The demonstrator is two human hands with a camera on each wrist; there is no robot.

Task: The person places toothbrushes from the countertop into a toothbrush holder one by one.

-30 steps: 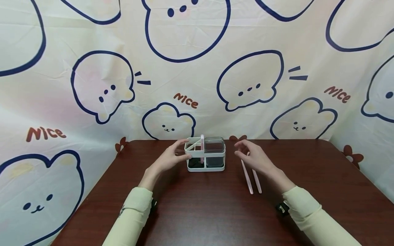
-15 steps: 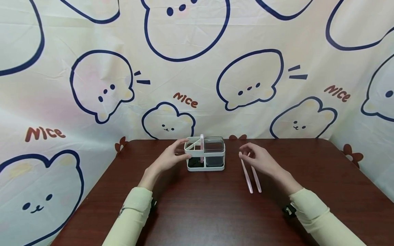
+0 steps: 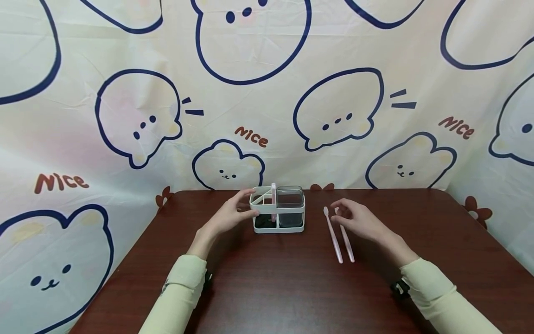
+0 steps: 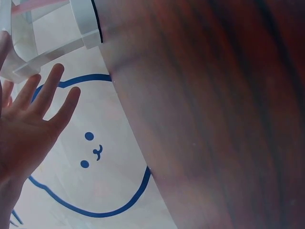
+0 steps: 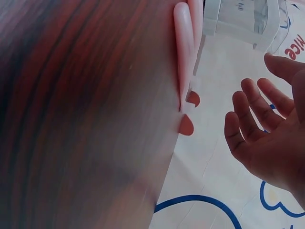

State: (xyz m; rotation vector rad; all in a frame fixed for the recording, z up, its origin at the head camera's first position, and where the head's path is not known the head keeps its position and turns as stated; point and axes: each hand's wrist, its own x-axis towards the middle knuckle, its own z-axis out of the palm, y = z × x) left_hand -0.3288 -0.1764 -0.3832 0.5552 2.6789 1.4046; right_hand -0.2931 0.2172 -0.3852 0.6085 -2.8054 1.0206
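Note:
A white toothbrush holder (image 3: 278,229) with a clear cup (image 3: 290,198) in its right side stands near the table's back edge. My left hand (image 3: 227,214) holds its left end between thumb and index finger, while the other fingers stretch out straight in the left wrist view. A slim pink piece (image 3: 273,199) stands upright mid-holder; its kind is unclear. Right of the holder lie two pink toothbrushes, the left one (image 3: 333,237) fully visible and the right one (image 3: 347,245) with its head partly behind my right hand (image 3: 359,220). That hand hovers with loosely bent fingers, holding nothing.
The dark brown wooden table (image 3: 267,287) reaches back to a cream cloth (image 3: 279,111) printed with bear outlines. Cloth also hangs along both sides. A dark wrist device (image 3: 400,288) sits below the right sleeve cuff.
My right hand has drawn back to the right, away from the holder, uncovering the left toothbrush's head. The left hand, holder and toothbrushes stay in place.

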